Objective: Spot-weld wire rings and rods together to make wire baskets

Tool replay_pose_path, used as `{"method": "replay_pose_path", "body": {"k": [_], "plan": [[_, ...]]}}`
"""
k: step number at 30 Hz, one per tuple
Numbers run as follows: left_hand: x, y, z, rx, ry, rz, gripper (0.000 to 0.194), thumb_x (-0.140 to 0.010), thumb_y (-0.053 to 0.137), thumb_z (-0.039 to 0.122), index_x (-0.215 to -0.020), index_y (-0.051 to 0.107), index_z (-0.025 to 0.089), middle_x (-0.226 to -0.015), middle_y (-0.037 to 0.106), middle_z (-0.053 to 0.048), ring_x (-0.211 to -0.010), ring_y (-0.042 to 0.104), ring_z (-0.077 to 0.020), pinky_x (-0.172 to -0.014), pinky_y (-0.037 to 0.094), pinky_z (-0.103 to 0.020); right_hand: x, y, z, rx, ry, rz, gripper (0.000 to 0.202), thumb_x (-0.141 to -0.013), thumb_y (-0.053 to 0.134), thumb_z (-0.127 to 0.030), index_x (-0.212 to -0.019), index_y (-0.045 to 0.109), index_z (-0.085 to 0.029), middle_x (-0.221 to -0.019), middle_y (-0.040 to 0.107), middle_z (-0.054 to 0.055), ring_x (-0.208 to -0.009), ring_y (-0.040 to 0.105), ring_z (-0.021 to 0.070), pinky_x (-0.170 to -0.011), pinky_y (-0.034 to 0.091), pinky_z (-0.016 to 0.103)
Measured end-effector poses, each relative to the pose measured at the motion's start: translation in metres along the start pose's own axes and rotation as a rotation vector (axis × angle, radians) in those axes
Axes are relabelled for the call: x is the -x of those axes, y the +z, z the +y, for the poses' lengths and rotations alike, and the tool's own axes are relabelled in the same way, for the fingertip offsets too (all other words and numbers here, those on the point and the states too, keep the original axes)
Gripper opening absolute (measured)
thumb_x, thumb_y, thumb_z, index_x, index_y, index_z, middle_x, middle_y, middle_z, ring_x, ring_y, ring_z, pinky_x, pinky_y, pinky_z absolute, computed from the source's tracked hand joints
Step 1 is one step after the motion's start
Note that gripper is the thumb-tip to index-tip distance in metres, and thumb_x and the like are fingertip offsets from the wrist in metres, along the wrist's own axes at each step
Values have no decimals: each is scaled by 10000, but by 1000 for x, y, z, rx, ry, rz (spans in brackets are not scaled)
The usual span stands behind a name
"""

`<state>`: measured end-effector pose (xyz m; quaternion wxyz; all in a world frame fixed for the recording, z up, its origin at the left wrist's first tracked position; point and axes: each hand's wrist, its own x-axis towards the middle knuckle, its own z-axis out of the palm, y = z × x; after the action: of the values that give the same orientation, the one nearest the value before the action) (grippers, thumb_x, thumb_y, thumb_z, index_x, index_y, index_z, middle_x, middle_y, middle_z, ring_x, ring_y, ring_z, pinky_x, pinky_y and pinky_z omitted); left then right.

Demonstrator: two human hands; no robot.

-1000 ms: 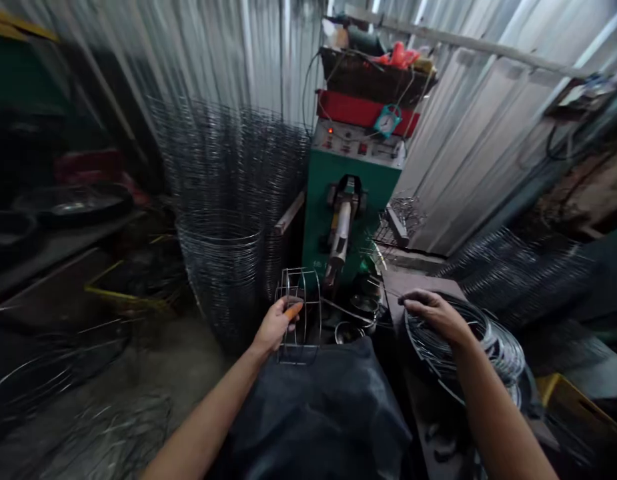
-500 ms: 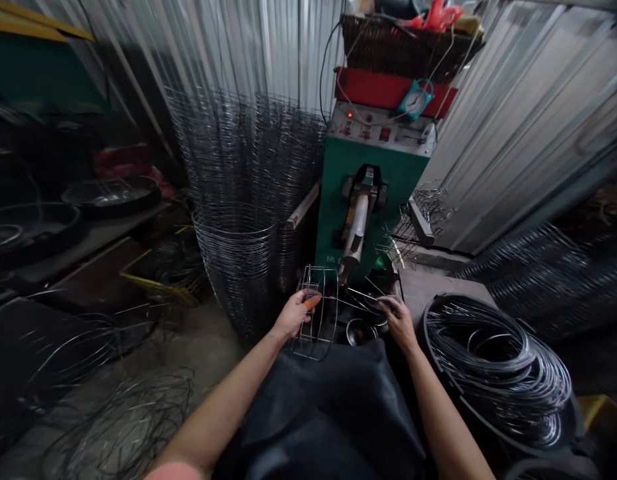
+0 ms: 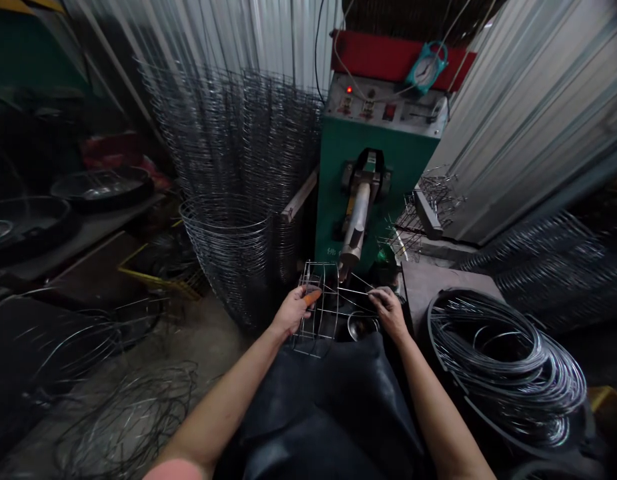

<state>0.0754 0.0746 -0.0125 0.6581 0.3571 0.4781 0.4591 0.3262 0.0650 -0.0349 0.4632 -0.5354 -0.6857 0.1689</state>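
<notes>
My left hand [image 3: 294, 312] is closed on a small wire frame [image 3: 320, 339], with an orange covering on one finger or the thumb. The frame stands in front of the green spot welder [image 3: 378, 143], just left of its lower tip. In my right hand [image 3: 388, 309] several thin metal rods [image 3: 355, 291] are pinched, their far ends reaching left toward the frame beneath the welder's arm [image 3: 357, 217]. Whether the rods touch the frame I cannot tell. A shiny metal bowl [image 3: 362, 327] lies below the rods, and a dark apron [image 3: 333, 413] covers my lap.
Tall stacks of wire rings [image 3: 225, 227] stand at the left against the corrugated wall. On the right, a tub [image 3: 461, 397] holds wire coils [image 3: 518, 360]. Loose wire [image 3: 128, 420] lies on the floor at left. A teal clock [image 3: 427, 69] hangs on the welder.
My right hand has moved left with the rods, closer to the wire frame. My left hand still holds the frame in nearly the same place. The camera view has tilted slightly downward.
</notes>
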Motion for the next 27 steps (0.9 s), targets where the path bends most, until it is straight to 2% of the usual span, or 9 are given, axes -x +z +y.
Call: {"method": "replay_pose_path", "body": {"k": [11, 18, 27], "plan": [[-4, 5, 2, 34, -10, 4, 402, -489, 785, 371, -768, 603, 145, -618, 457, 32, -498, 378, -49, -365, 195, -139, -10, -3, 2, -24, 45, -26, 278, -819, 523, -459, -796, 655, -215, -823, 578, 53, -815, 557, 197, -741, 439, 323], [-11, 6, 2, -1, -13, 0, 370, -531, 770, 365, -788, 616, 148, -639, 475, 26, -500, 388, -45, -370, 205, -135, -16, -4, 5, -39, 82, -49, 318, -800, 530, -493, -772, 649, -199, -812, 577, 57, -810, 555, 198, -757, 439, 330], [-17, 7, 8, 56, -53, -18, 395, -482, 804, 344, -746, 596, 136, -615, 451, 33, -469, 363, -38, -350, 150, -139, -21, -5, 8, -23, 107, -74, 329, -803, 525, -495, -781, 652, -192, -816, 577, 55, -805, 556, 194, -750, 437, 323]]}}
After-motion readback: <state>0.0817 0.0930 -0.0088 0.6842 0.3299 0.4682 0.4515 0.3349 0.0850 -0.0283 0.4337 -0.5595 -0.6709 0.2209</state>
